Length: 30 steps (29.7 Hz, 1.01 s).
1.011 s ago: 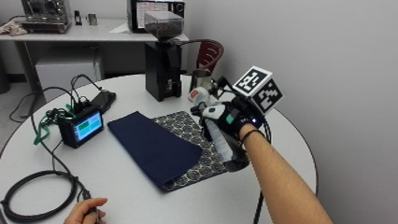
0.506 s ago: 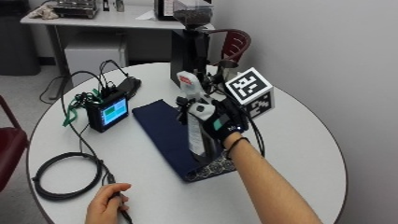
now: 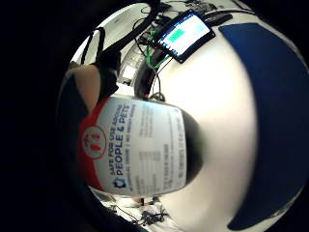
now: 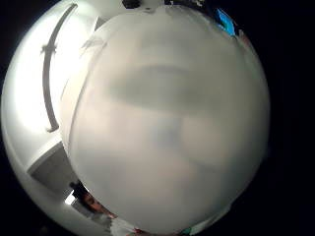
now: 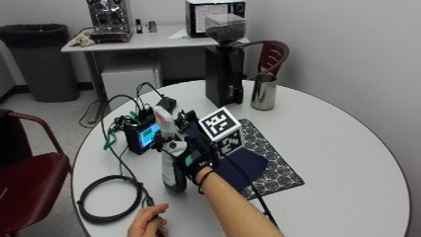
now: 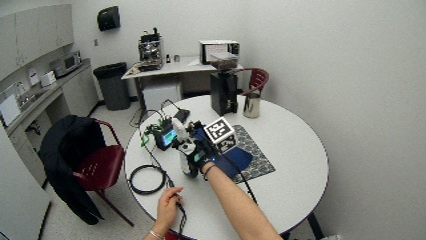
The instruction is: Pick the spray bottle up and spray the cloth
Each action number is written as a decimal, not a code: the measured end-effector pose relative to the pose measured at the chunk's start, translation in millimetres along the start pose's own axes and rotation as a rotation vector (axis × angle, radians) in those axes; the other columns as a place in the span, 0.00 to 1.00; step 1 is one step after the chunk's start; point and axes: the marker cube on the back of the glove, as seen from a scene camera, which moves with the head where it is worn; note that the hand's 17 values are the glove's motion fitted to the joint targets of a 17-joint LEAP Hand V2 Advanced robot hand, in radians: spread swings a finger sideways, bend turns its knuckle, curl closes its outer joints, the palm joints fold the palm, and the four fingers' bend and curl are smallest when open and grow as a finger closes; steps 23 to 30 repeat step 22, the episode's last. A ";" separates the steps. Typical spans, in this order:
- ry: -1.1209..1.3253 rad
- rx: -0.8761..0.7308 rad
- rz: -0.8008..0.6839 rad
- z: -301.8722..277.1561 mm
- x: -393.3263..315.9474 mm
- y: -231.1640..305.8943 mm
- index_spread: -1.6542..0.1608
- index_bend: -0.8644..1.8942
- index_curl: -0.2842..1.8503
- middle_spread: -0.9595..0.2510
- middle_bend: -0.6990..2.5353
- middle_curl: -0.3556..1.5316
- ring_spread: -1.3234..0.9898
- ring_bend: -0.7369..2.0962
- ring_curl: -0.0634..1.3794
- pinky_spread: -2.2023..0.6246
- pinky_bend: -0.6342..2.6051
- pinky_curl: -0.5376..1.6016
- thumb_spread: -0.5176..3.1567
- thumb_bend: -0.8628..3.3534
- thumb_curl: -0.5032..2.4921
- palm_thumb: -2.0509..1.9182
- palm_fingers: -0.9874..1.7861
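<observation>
My gloved right hand [image 5: 196,165] grips a white spray bottle [image 5: 172,163] round its body and holds it upright, nozzle head on top. The bottle is over the table just left of the dark blue cloth [image 5: 244,162], beside a small screen device [image 5: 145,136]. I cannot tell whether its base touches the table. The cloth lies flat on a patterned mat [image 5: 276,165]. In the little finger side palm view the bottle's label [image 3: 140,150] is close, with the cloth [image 3: 270,96] beyond it. The bottle [image 4: 167,123] fills the thumb side palm view. In the wide outside view the hand [image 6: 201,156] and bottle [image 6: 184,150] stand left of the cloth [image 6: 237,156].
A black coffee grinder [image 5: 224,64] and a metal pitcher [image 5: 263,91] stand at the table's far side. A coiled black cable [image 5: 108,197] lies at the front left, where a bare left hand [image 5: 148,224] holds a cable. A red chair [image 5: 33,177] is left of the table.
The outside camera has shifted. My hand took hold of the bottle on the cloth's right side, then carried it across the cloth to its left edge, by the screen device.
</observation>
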 end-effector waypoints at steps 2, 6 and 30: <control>-0.017 -0.005 0.002 3.4 9.7 3.4 0.79 0.37 0.35 0.73 0.34 0.41 0.54 0.42 0.30 0.80 0.24 0.40 0.44 0.20 0.28 0.66 0.73; -0.016 -0.032 -0.018 8.2 14.8 3.9 0.79 0.37 0.34 0.72 0.33 0.41 0.54 0.41 0.30 0.81 0.24 0.40 0.44 0.20 0.28 0.66 0.73; 0.117 -0.101 -0.031 -86.4 22.8 82.5 0.74 0.34 0.27 0.75 0.30 0.40 0.55 0.41 0.31 0.83 0.30 0.41 0.42 0.20 0.28 0.67 0.60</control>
